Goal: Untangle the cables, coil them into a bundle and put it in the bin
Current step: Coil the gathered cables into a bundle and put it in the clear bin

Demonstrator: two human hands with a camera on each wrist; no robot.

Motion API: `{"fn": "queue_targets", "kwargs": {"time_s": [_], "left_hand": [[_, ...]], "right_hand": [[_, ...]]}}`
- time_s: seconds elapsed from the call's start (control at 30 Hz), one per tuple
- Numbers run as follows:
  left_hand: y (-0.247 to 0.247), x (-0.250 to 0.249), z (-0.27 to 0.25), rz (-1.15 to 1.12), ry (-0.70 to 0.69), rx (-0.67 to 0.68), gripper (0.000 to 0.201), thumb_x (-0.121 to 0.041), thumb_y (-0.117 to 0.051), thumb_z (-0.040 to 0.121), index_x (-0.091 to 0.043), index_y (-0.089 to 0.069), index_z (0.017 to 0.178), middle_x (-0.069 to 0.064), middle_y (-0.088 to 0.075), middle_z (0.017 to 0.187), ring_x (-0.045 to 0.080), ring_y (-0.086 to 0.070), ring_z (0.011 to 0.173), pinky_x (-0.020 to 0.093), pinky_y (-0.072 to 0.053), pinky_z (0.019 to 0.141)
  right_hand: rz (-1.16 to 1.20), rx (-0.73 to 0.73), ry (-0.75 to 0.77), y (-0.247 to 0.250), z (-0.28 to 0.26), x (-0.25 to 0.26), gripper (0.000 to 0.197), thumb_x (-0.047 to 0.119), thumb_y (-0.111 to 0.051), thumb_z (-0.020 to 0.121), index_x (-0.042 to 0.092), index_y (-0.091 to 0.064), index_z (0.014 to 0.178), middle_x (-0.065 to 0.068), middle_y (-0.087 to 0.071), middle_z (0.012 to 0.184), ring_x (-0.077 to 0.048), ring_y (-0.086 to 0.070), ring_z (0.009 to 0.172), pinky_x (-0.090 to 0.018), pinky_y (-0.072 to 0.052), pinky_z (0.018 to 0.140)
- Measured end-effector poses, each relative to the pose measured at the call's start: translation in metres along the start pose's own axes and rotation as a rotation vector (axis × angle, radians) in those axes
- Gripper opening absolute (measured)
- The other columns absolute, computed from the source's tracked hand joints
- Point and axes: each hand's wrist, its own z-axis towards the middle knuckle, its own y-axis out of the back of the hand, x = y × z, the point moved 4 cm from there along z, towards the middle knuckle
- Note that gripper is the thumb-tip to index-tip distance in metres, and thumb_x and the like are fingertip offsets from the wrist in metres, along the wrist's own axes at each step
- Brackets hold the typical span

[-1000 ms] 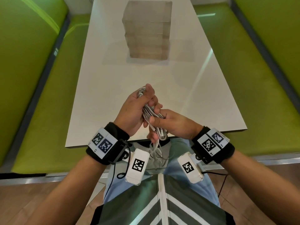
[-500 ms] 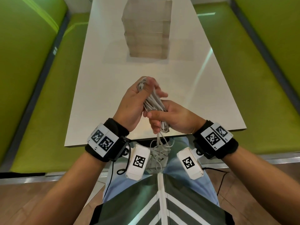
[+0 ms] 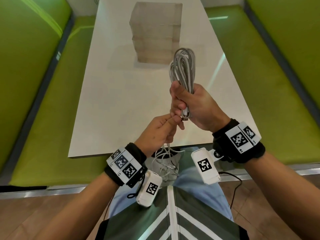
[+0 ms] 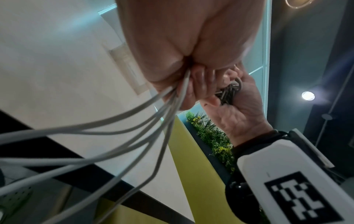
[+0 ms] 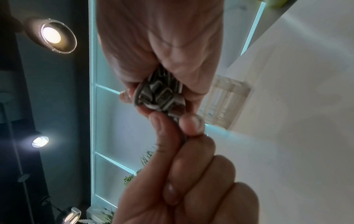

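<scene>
A coiled bundle (image 3: 183, 70) of grey cable is held upright at centre frame in the head view, gripped at its lower end by the right hand (image 3: 194, 106), whose fingers (image 3: 178, 99) are curled tightly round the gathered strands. Its long axis runs nearly vertical in the picture, looped end pointing to the upper frame, toward the clear bin (image 3: 155, 30) standing on the white worktop (image 3: 107, 101). A plug end is seen poking out below the fist. Just beneath, loose cables (image 3: 166, 160) are pinched by the left hand (image 3: 161, 132), its fingers closed on them, and trail down to a tangle in the lap (still unsorted, it seems). The coiling is judged partly done; the remaining strands are yet to be wound in, and the bin appears empty so far.
</scene>
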Motion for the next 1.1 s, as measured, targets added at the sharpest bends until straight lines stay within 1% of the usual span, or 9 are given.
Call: {"fn": "queue_targets", "kwargs": {"time_s": [0.17,0.27,0.37,0.47,0.57,0.73,0.93,1.0,1.1], "left_hand": [[0.001,0.007,-0.001,-0.055,-0.005,0.031,0.030,-0.029,-0.044,0.094,-0.011,-0.056,0.072,-0.002,-0.036,0.052,0.011,-0.035,0.045,0.022,-0.034,0.049],[-0.004,0.011,-0.006,-0.103,0.065,0.114,0.039,-0.039,-0.038,0.095,-0.008,-0.056,0.078,-0.002,-0.053,0.054,0.020,-0.066,0.068,0.028,-0.051,0.072],[-0.009,0.008,-0.008,-0.149,0.080,0.161,0.042,-0.035,-0.029,0.097,-0.009,-0.051,0.073,-0.004,-0.048,0.049,0.022,-0.070,0.076,0.034,-0.052,0.083],[-0.009,0.007,-0.008,-0.160,0.094,0.148,0.039,-0.036,-0.035,0.096,-0.014,-0.050,0.068,-0.006,-0.034,0.046,0.014,-0.053,0.046,0.030,-0.051,0.063],[-0.001,0.008,-0.010,-0.151,0.140,0.118,0.036,-0.035,-0.041,0.094,-0.015,-0.051,0.066,-0.008,-0.027,0.046,0.008,-0.025,0.038,0.021,-0.031,0.043],[0.011,0.002,-0.012,0.167,0.117,0.224,0.037,-0.032,-0.041,0.096,-0.011,-0.051,0.068,-0.004,-0.042,0.047,0.015,-0.049,0.044,0.024,-0.044,0.054],[0.021,0.000,-0.016,0.000,0.201,0.253,0.040,-0.038,-0.038,0.096,-0.011,-0.059,0.074,-0.005,-0.040,0.048,0.007,-0.029,0.040,0.020,-0.027,0.045],[0.025,0.001,-0.018,-0.161,0.287,0.304,0.056,-0.046,-0.029,0.095,-0.005,-0.065,0.086,0.003,-0.055,0.056,0.008,-0.035,0.038,0.023,-0.024,0.047],[0.024,0.003,-0.021,-0.273,0.382,0.403,0.090,-0.069,-0.013,0.084,0.003,-0.067,0.095,0.018,-0.068,0.073,0.012,-0.043,0.038,0.030,-0.022,0.049]], "right_hand": [[-0.013,0.012,0.027,-0.002,-0.003,0.003,0.035,0.031,-0.051,0.090,0.010,-0.045,0.063,0.000,-0.037,0.048,-0.022,-0.041,0.047,-0.029,-0.043,0.049],[0.098,-0.007,0.056,0.003,-0.001,0.011,0.026,0.031,-0.052,0.086,0.010,-0.048,0.071,0.005,-0.040,0.046,-0.016,-0.046,0.046,-0.029,-0.047,0.055],[0.213,-0.025,0.063,0.009,0.003,0.018,0.024,0.031,-0.050,0.086,0.010,-0.048,0.074,0.007,-0.040,0.045,-0.012,-0.048,0.044,-0.028,-0.048,0.056],[0.240,-0.021,0.048,0.011,0.002,0.020,0.024,0.032,-0.050,0.085,0.011,-0.047,0.074,0.008,-0.039,0.044,-0.010,-0.044,0.041,-0.027,-0.044,0.051],[0.173,0.001,0.015,0.013,-0.001,0.019,0.024,0.032,-0.053,0.084,0.011,-0.048,0.073,0.008,-0.038,0.044,-0.010,-0.041,0.039,-0.027,-0.041,0.048],[-0.011,0.058,-0.016,0.022,-0.006,0.028,0.022,0.026,-0.055,0.087,0.009,-0.051,0.074,0.007,-0.037,0.043,-0.012,-0.039,0.039,-0.028,-0.041,0.048],[-0.535,0.270,-0.073,0.028,-0.015,0.039,0.022,0.025,-0.064,0.084,0.003,-0.066,0.086,-0.001,-0.050,0.049,-0.023,-0.047,0.046,-0.039,-0.044,0.053],[-0.661,0.427,-0.166,0.021,-0.018,0.038,0.013,0.027,-0.065,0.083,0.020,-0.073,0.091,-0.006,-0.055,0.054,-0.021,-0.050,0.049,-0.032,-0.043,0.050],[-0.815,0.651,-0.322,0.007,-0.021,0.031,0.026,0.025,-0.066,0.085,0.037,-0.067,0.061,0.003,-0.052,0.049,-0.012,-0.046,0.045,-0.019,-0.039,0.045]]}}
